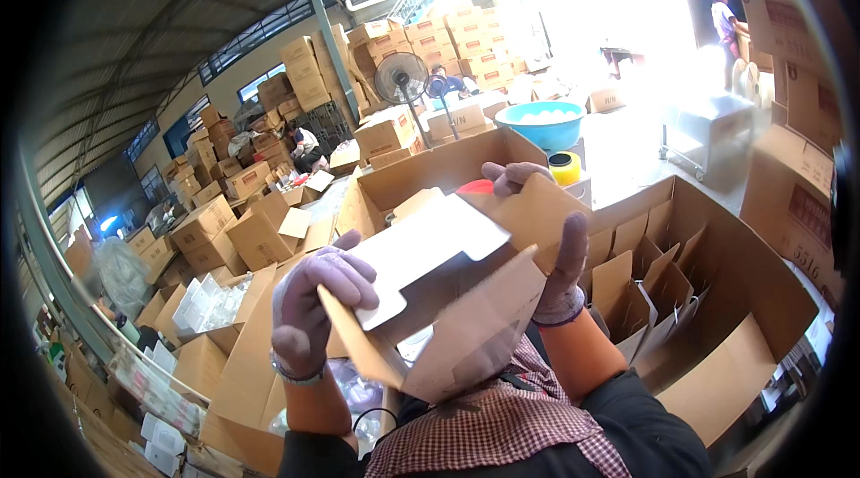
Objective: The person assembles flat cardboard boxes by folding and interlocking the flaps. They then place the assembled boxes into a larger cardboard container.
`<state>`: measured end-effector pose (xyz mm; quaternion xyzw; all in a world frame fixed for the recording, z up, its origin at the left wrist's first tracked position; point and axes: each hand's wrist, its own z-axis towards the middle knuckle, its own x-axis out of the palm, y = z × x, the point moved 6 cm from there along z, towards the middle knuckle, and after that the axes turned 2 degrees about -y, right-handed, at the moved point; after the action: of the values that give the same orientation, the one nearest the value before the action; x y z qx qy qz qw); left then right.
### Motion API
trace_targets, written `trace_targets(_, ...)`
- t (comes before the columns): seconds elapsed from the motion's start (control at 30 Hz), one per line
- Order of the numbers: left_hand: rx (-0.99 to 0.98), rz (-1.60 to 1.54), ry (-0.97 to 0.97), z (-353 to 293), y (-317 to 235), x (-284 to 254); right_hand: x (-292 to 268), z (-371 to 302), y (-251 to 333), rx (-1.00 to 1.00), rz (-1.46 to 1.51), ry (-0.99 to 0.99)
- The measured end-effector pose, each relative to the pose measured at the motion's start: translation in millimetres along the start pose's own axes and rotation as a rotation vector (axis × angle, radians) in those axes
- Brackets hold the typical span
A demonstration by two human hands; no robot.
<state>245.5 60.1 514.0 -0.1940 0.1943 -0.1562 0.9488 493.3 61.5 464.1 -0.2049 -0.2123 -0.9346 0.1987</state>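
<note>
Between my two gloved hands is a small carton (pixel 479 326), white outside and brown inside, tilted with its flaps standing out. My left hand (pixel 315 303), in a pale purple glove, is closed over the brown flap at the carton's left side. On the other side my right hand (pixel 563 276) grips the carton, thumb up along the near edge and fingertips over the far brown panel. A white flap (pixel 439 241) stretches across the top between the hands. The carton's inside is mostly hidden. Behind it stands a large open cardboard box (pixel 430 164).
At my right is a big open box (pixel 752 317) with upright cardboard dividers. An open box (pixel 246 361) at my left holds clear plastic-wrapped items. Beyond are a blue basin (pixel 537 133), a yellow roll (pixel 564 169), a standing fan (pixel 401 79), a metal cart (pixel 708 124) and stacked cartons (pixel 479 39).
</note>
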Motion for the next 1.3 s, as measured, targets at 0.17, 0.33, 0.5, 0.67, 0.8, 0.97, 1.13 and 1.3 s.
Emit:
trace_targets(0.17,-0.319,0.29,-0.036,9.9,33.9,-20.6,22.8,-5.8,15.8,-0.128,-0.342,0.181)
trace_targets(0.33,-0.44,0.413,0.28,27.8,41.7,-11.5,65.6,-16.0,27.9,-0.35,-1.0,0.677)
trace_targets(0.5,-0.249,0.384,0.185,25.2,68.4,3.0,50.3,-8.1,-0.4,-0.277,-1.167,0.451)
trace_targets(0.67,-0.277,0.189,-0.209,17.3,71.3,-5.9,58.9,-7.3,-10.9,-0.353,-1.624,0.718)
trace_targets(0.8,0.083,-0.057,-0.449,-1.9,75.8,-7.5,47.9,-3.5,-17.1,-0.263,-1.324,0.805)
trace_targets(0.97,0.228,0.344,-0.225,-20.0,72.9,2.2,39.7,-6.5,-18.3,-0.119,-1.275,0.984)
trace_targets(1.13,0.271,0.49,-0.159,-20.0,60.6,5.7,42.5,-6.5,-14.6,-0.138,-1.265,0.965)
trace_targets(1.3,0.291,0.412,-0.299,-34.3,87.0,-8.8,25.5,-2.8,-5.7,-0.379,-1.168,0.498)
